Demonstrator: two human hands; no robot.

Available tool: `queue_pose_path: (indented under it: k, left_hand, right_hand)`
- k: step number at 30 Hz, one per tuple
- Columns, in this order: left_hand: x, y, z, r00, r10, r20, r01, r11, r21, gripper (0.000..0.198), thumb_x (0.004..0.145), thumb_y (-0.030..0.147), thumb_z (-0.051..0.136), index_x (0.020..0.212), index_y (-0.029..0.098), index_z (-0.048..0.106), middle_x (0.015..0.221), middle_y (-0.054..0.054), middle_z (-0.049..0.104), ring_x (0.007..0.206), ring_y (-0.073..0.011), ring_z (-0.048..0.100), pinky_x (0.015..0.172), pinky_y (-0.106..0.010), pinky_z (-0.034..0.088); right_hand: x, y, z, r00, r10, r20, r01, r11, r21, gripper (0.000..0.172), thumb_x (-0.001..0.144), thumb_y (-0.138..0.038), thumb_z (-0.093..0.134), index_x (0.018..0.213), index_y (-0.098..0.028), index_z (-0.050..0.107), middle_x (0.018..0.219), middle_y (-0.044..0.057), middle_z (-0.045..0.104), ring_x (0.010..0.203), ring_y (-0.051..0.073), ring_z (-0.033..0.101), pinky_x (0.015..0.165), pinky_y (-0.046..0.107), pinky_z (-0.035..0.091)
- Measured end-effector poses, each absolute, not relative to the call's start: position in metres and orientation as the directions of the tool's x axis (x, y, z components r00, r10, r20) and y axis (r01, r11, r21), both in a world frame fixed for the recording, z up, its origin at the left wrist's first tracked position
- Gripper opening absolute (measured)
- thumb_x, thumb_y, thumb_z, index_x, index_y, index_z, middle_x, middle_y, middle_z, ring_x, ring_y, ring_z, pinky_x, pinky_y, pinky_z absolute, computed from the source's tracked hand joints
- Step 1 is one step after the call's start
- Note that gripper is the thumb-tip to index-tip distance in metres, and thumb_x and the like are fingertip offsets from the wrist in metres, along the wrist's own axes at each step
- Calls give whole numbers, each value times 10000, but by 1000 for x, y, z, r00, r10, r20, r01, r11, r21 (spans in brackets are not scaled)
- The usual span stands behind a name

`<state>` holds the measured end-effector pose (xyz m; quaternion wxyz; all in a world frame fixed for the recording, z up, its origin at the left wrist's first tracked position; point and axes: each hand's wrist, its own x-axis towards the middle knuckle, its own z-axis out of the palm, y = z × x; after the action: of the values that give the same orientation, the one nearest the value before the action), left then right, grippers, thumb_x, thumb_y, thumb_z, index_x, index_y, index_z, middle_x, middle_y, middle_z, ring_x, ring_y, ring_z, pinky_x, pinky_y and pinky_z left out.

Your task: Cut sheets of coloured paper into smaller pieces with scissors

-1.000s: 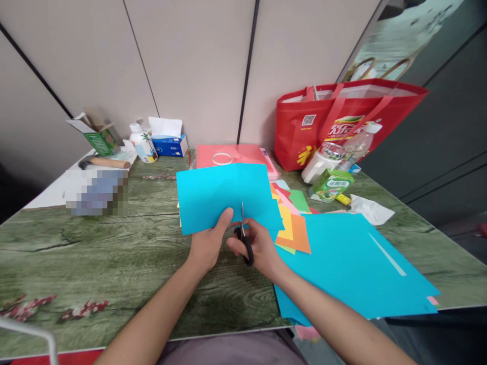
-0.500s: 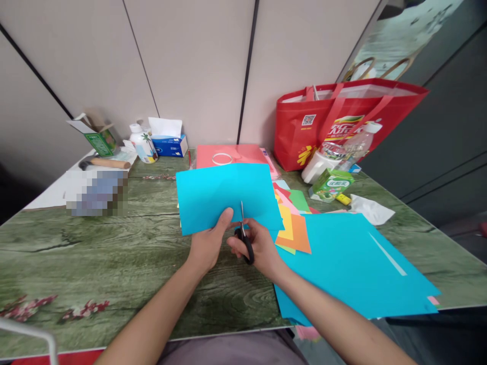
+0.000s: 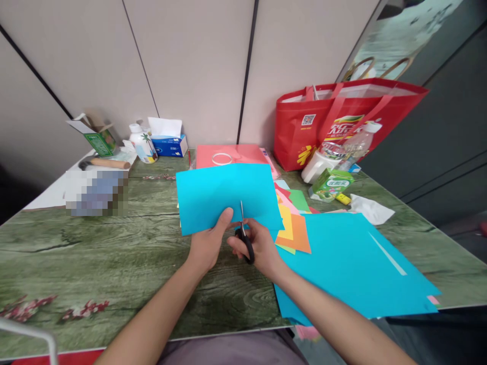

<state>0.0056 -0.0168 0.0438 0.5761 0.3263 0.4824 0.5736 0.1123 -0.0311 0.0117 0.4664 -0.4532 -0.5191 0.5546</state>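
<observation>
What changed: one second ago the right edge of the blue sheet (image 3: 207,195) had a step in it; now that edge runs straight. The scissors (image 3: 249,248) have tipped a tiny bit to the left. The left hand (image 3: 207,246) looks the same as before.
Blue sheet: bright, smooth and wider than tall, with a soft bend near the middle of its top edge. It is held up over the table (image 3: 133,253), in front of a pink folder (image 3: 207,154) with a white ring (image 3: 222,159) on it.
Left hand: it pinches the sheet at the bottom – thumb flat on the front, fingers tucked behind.
Right hand (image 3: 264,248): its fingers are curled around the black handles of the scissors.
Scissors: one thin, shiny blade points up in front of the sheet.
Big blue paper (image 3: 342,268): it lies on the right side of the table, with a thin white strip (image 3: 388,255) on top. Orange paper (image 3: 300,235) lies by its top left corner.
Hard to see: the other blade does not show, so I can't tell if the blades are apart. The sheet hides part of the folder. Blurry squares (image 3: 97,192) cover something on the left. The picture cuts off a pale bar (image 3: 34,329) at the bottom left.
</observation>
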Motion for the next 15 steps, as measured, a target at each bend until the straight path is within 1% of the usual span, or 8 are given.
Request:
queue_pose_path:
  k: [5,10,13,15]
  left_hand:
    - [5,-17,43,-96,980,-172,-359,127,925,531,563,420,725,992,143,577,1046,-140,649,758,-288,671,687,-421,526]
    - [4,-17,37,-92,984,-152,-311,117,943,484,599,450,698,960,141,604,1044,-133,659,788,-281,669,763,-414,508]
    - [4,-16,33,-114,982,-148,-317,105,943,531,590,445,709,1008,134,606,1093,-135,643,926,-287,635,856,-418,474]
    - [5,-16,30,-149,980,-128,-315,75,946,543,579,433,721,1023,138,616,1121,-127,632,1035,-280,584,935,-413,425]
  right_hand:
    - [113,-32,12,-153,988,-24,-41,-30,-999,389,633,-405,694,814,-189,426,410,-92,496,358,88,433,381,197,334]
    - [113,-32,13,-143,988,-55,-39,-61,-997,412,611,-420,703,813,-189,428,402,-88,504,348,92,436,378,199,337]
    - [113,-30,13,-123,991,-46,-26,-49,-998,389,592,-399,715,760,-195,429,435,-68,529,376,99,458,391,203,347]
    - [114,-29,14,-125,992,-20,12,-19,-1000,329,598,-373,711,715,-185,467,472,-46,544,421,106,477,420,210,364]
